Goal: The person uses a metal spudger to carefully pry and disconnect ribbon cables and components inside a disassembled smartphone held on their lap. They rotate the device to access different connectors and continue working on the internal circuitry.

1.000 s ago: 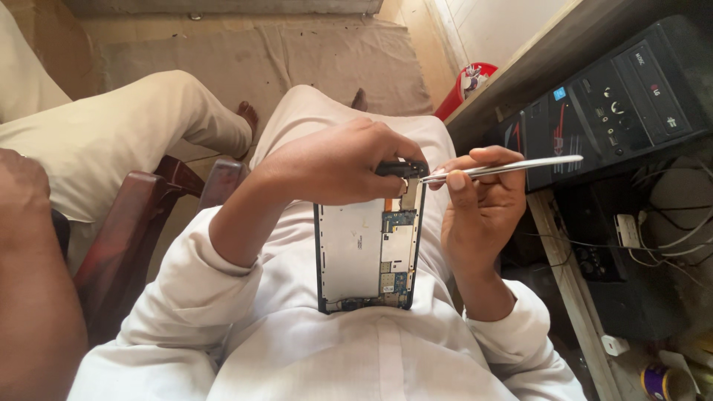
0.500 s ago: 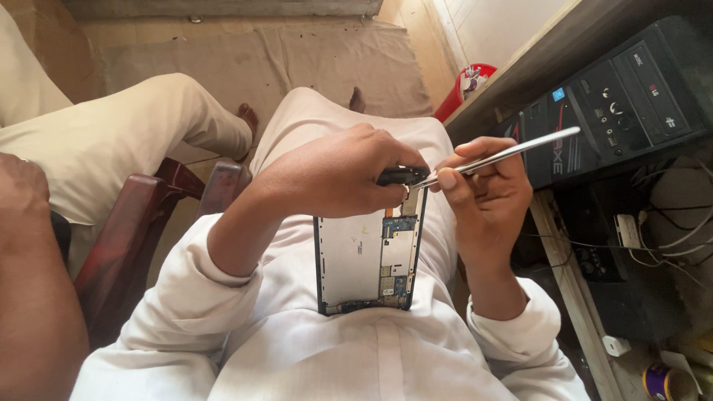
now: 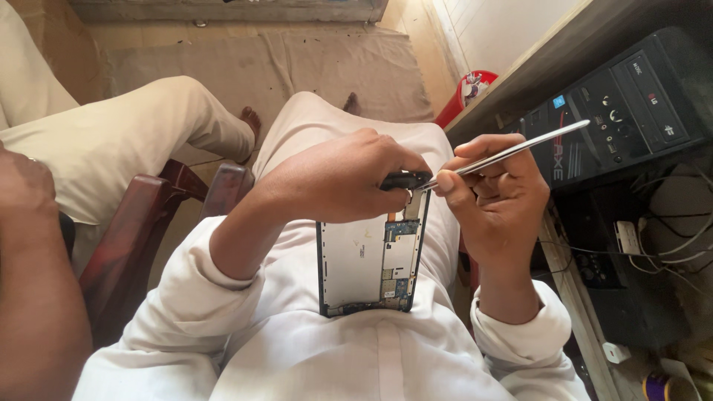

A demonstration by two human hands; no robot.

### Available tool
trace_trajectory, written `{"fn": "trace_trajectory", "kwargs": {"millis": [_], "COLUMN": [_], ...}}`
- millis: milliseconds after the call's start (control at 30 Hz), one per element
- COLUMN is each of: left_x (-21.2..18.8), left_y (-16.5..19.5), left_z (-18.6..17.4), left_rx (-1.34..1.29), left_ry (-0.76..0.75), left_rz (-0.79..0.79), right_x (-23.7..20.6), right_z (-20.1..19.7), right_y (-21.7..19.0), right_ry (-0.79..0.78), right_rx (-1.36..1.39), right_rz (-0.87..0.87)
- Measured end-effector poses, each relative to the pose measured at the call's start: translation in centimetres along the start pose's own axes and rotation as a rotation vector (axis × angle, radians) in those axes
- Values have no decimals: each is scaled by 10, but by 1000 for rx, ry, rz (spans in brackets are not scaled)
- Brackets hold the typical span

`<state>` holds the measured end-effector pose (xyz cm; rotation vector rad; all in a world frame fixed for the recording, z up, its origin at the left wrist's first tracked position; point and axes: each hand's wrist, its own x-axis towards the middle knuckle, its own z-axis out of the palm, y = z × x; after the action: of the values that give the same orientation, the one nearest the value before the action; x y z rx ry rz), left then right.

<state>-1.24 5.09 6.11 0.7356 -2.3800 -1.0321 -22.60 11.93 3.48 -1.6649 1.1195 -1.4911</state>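
At the far left of the frame another person's forearm (image 3: pixel 30 297) filled the lower corner, with a pale trouser leg (image 3: pixel 126 141) stretched across the upper left and a dark red wooden chair arm (image 3: pixel 141 230) just right of it.

Near the middle, the left hand (image 3: pixel 342 182) curled over the top end of the opened phone (image 3: pixel 371 263), its grip closed on a small black part (image 3: pixel 405 180) at that upper edge. The phone lay on the person's white-clothed lap in the lower centre, back cover off and circuit board showing along its right side. Its long axis ran almost straight up and down the frame, the top end pointing toward the knees and the bottom end toward the body.

To the right, the right hand (image 3: pixel 494 197) pinched metal tweezers (image 3: pixel 512 152) in a narrow grip; their tips met the phone's top right corner and the shaft slanted up toward the black computer case (image 3: pixel 631 104) at the upper right.

Compared with half a second before, the tweezers' free end had tilted slightly higher, while the phone kept the same place and heading.
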Motion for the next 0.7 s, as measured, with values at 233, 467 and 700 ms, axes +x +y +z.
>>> {"fn": "trace_trajectory", "kwargs": {"millis": [233,467,700], "left_x": [-1,-5,-6], "left_y": [6,7,5], "left_z": [-3,-4,-4], "left_rx": [7,-5,20], "left_ry": [-22,-11,24], "left_rz": [-43,-40,32], "right_x": [17,15,12], "right_z": [0,3,-4], "right_y": [-26,-33,-26], "right_ry": [-102,-105,-125], "right_rx": [-280,-189,-133], "right_rz": [94,109,57]}}
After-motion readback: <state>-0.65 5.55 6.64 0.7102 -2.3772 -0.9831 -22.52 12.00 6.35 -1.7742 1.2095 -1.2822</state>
